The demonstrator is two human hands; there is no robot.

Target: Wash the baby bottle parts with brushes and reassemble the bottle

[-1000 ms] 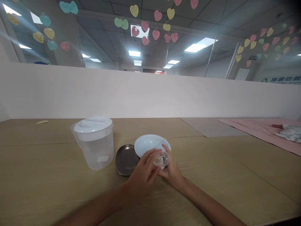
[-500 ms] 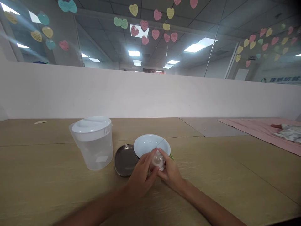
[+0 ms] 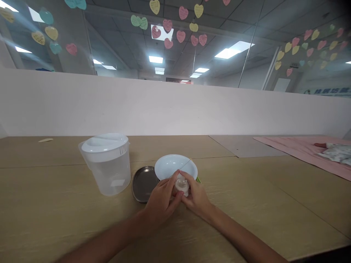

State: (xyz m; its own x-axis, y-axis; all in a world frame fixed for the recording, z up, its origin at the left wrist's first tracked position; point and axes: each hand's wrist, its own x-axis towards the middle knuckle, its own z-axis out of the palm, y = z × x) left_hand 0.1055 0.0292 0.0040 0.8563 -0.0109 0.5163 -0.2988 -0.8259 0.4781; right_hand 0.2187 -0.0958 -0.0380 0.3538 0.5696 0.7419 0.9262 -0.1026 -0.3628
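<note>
Between my two hands is a small clear dome-topped piece with a whitish ring (image 3: 181, 185); its exact kind is not plain. My left hand (image 3: 162, 196) closes on it from the left, thumb at its near edge. From the other side my right hand (image 3: 197, 196) grips it, and the index fingertips meet at its far edge. Just behind the hands stands a white bowl (image 3: 170, 163), its near rim partly covered by them. A thin pale line crosses the bowl's inside. Beside my left hand lies a dark metal tray (image 3: 143, 184).
To the left stands a translucent pitcher (image 3: 113, 175) with a white lid. Something green (image 3: 198, 179) peeks out by the bowl. A pink cloth (image 3: 298, 148) at the far right bears a patterned item (image 3: 338, 153). A low white wall (image 3: 175, 109) bounds the table's back.
Both hands keep hold of the clear piece, and the fingertips have come together over its far edge. The whole view has shifted slightly.
</note>
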